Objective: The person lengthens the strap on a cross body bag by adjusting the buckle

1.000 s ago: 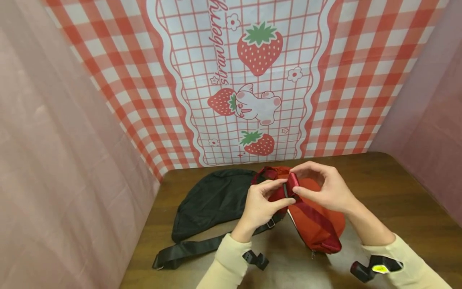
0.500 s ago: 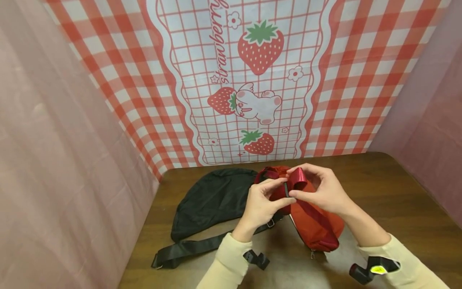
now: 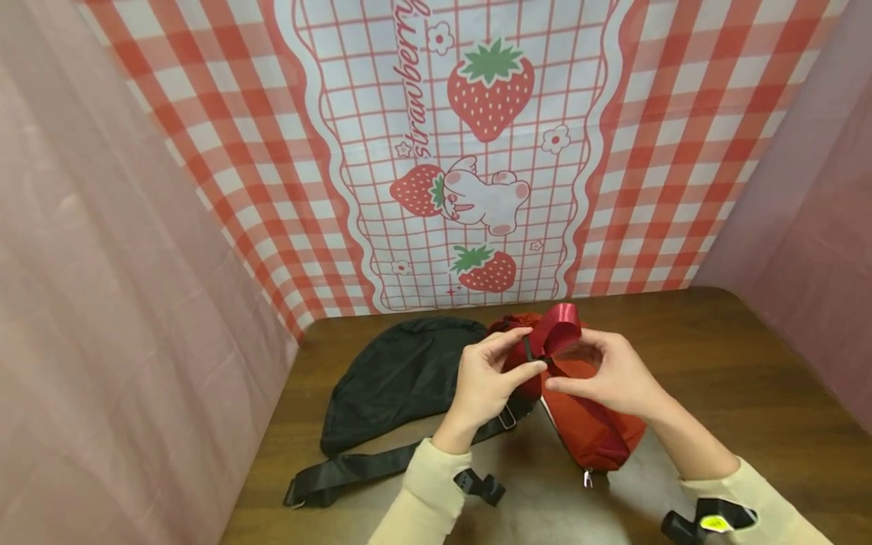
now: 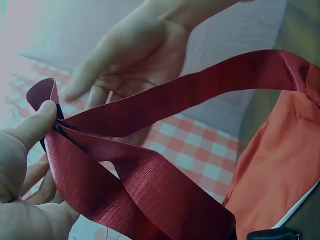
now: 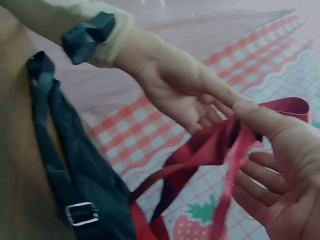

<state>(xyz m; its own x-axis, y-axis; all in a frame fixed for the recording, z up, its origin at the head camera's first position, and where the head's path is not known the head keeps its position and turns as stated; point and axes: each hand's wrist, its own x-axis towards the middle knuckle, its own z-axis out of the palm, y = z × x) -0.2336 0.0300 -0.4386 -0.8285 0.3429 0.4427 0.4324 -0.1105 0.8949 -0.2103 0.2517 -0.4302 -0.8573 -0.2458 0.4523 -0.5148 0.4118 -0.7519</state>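
Note:
A wide red webbing strap (image 3: 557, 329) stands up in a loop above a red-orange bag (image 3: 593, 424). My left hand (image 3: 485, 378) pinches the strap at a dark slider buckle (image 3: 527, 349), with thumb and fingers at the slider's edge. To the right of the loop, my right hand (image 3: 606, 378) has its thumb and fingers spread apart. In the left wrist view its fingers (image 4: 97, 95) pass behind the strap. Two lengths of the strap (image 4: 145, 175) hang down below my left thumb, and another runs right to the bag.
A black bag (image 3: 409, 378) lies flat to the left on the brown wooden table (image 3: 736, 363). Its black strap (image 3: 368, 467) with a metal buckle (image 3: 507, 418) stretches along the front. Behind the table hangs a strawberry-patterned checked cloth (image 3: 654, 189); pink curtains (image 3: 136, 272) flank both sides.
The red strap loop has grown taller and wider above the slider. My right thumb and fingers have come off the strap and spread. My left hand has shifted slightly left.

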